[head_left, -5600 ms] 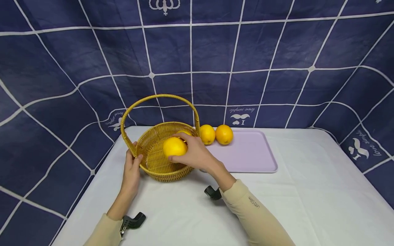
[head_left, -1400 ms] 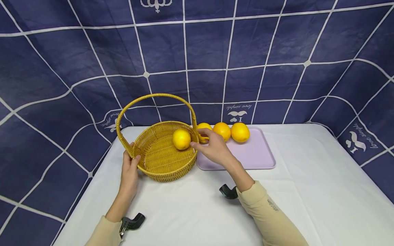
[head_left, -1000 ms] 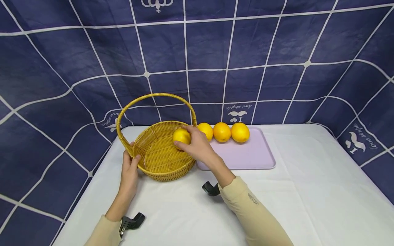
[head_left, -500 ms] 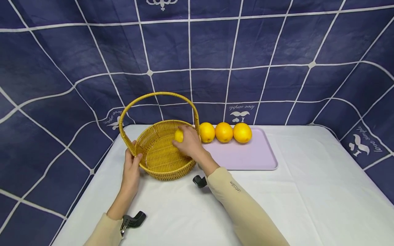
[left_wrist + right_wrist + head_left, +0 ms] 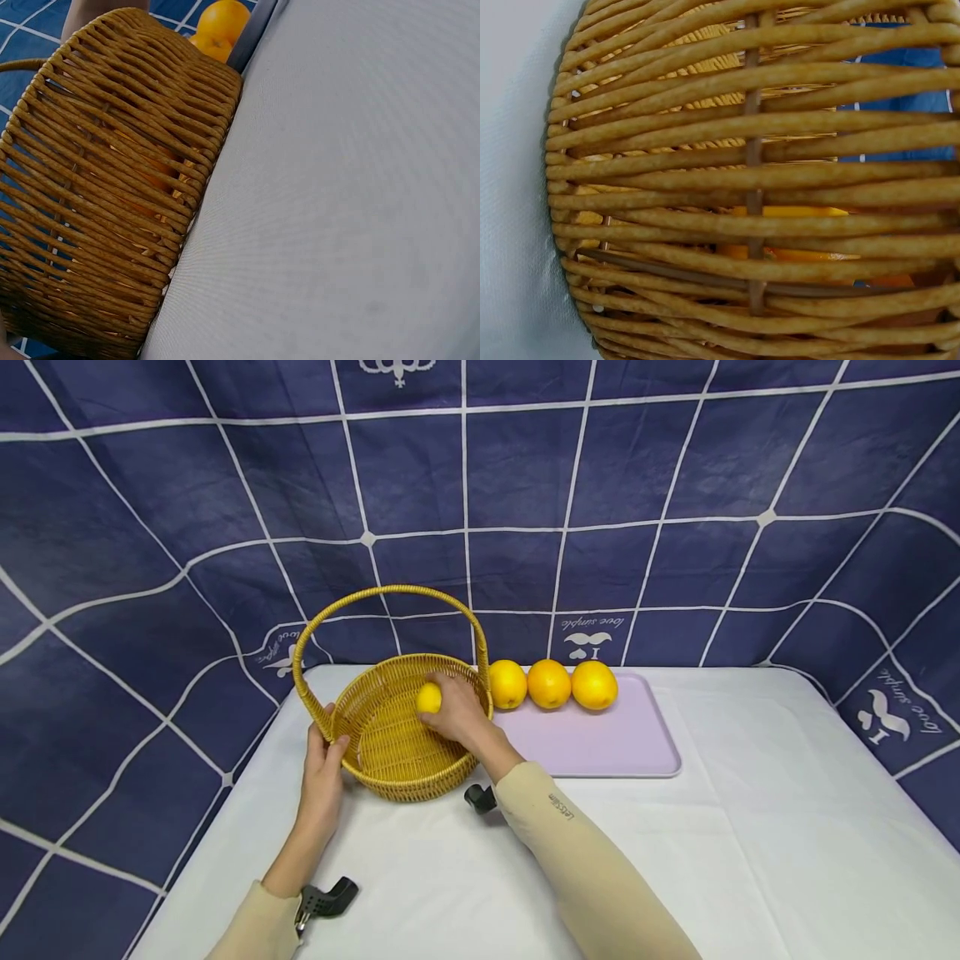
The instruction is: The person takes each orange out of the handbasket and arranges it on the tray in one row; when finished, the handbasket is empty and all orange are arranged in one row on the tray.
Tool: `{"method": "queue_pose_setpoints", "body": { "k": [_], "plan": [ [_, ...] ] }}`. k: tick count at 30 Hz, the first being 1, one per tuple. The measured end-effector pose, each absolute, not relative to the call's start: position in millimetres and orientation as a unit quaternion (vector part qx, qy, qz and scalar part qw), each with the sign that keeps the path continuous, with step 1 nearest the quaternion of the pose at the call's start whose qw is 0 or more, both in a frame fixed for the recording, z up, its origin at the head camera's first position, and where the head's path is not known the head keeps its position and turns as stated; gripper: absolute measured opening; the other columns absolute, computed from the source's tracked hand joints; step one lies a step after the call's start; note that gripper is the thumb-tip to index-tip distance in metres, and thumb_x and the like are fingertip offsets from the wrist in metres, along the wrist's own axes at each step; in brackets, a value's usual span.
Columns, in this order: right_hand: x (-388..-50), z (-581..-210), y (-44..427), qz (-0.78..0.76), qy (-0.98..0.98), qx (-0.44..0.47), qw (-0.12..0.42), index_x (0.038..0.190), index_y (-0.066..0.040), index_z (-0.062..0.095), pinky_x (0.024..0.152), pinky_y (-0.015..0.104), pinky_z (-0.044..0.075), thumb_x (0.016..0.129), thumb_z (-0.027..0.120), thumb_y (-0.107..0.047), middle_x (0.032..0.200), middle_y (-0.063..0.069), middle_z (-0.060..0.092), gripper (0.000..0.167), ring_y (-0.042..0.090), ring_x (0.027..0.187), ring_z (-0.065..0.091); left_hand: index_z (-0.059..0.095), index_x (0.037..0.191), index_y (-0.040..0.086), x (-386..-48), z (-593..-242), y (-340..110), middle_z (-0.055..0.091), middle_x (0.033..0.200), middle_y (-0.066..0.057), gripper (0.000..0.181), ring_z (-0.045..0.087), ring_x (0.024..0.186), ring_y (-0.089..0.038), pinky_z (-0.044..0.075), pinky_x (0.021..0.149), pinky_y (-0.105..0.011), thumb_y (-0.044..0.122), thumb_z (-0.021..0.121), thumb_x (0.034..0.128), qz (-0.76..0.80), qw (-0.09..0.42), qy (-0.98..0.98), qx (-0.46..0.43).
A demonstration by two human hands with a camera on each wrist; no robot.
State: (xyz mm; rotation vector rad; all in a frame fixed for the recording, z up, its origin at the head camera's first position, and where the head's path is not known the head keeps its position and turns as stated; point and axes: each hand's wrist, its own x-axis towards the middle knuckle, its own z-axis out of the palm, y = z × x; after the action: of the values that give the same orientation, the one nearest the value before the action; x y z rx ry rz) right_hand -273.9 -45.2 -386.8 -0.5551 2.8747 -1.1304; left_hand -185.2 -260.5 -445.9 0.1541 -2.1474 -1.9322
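A golden wicker basket (image 5: 386, 763) with a tall arched handle stands at the left of the white table. My left hand (image 5: 323, 774) grips its left rim near the foot of the handle. Inside the basket, toward its right side, an orange (image 5: 428, 698) is held by my right hand (image 5: 456, 710); the hand covers much of the fruit. The right wrist view shows mainly the woven wall (image 5: 660, 180), with glimpses of yellow fruit behind the strands. In the left wrist view the basket wall (image 5: 112, 187) fills the left side.
A lilac tray (image 5: 600, 747) lies right of the basket. Three oranges sit in a row along its back edge, the left orange (image 5: 508, 684) beside the basket, then a middle orange (image 5: 549, 683) and a right orange (image 5: 595, 685). A blue checked cloth (image 5: 615, 485) hangs behind.
The tray showed two oranges at first and holds three now. My right hand left the tray's left orange, reached into the basket and took hold of the orange there. The left hand stayed put.
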Motion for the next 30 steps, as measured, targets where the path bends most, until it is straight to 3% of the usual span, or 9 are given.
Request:
{"method": "queue_pose_setpoints", "body": {
  "k": [10,17,25,30],
  "plan": [
    [-269,-389,-45,-0.383,0.906,-0.173,-0.045,0.144,-0.007,0.062,0.104,0.045,0.055,0.087,0.084,-0.022,0.139,0.015,0.066,0.063,0.033,0.128,0.060,0.017,0.170,0.026,-184,-449,-260,0.025,0.173,0.003,0.060,0.025,0.159,-0.017,0.016,0.133,-0.043,0.020,0.038,0.1139,-0.660,0.123,-0.739,0.053],
    [-259,-383,-37,-0.395,0.895,-0.197,-0.072,0.146,-0.006,0.060,0.108,0.045,0.052,0.087,0.084,-0.025,0.141,0.013,0.066,0.066,0.032,0.129,0.060,0.020,0.169,0.026,-184,-449,-259,0.026,0.173,0.001,0.059,0.026,0.159,-0.019,0.016,0.133,-0.044,0.018,0.038,0.1137,-0.659,0.126,-0.740,0.050],
    [-243,-368,-26,-0.421,0.880,-0.202,-0.092,0.148,-0.010,0.058,0.104,0.044,0.054,0.087,0.082,-0.028,0.144,0.009,0.065,0.068,0.028,0.124,0.062,0.021,0.168,0.030,-184,-446,-259,0.029,0.171,0.001,0.057,0.030,0.154,-0.017,0.025,0.125,-0.025,0.020,0.035,0.1137,-0.648,0.124,-0.749,0.056],
    [-229,-362,-19,-0.454,0.867,-0.178,-0.105,0.147,-0.011,0.058,0.099,0.044,0.054,0.086,0.080,-0.028,0.142,0.006,0.066,0.068,0.027,0.119,0.062,0.019,0.169,0.027,-183,-446,-262,0.026,0.173,-0.001,0.059,0.026,0.158,-0.020,0.016,0.132,-0.040,0.019,0.037,0.1134,-0.652,0.127,-0.746,0.054]
  ]
}}
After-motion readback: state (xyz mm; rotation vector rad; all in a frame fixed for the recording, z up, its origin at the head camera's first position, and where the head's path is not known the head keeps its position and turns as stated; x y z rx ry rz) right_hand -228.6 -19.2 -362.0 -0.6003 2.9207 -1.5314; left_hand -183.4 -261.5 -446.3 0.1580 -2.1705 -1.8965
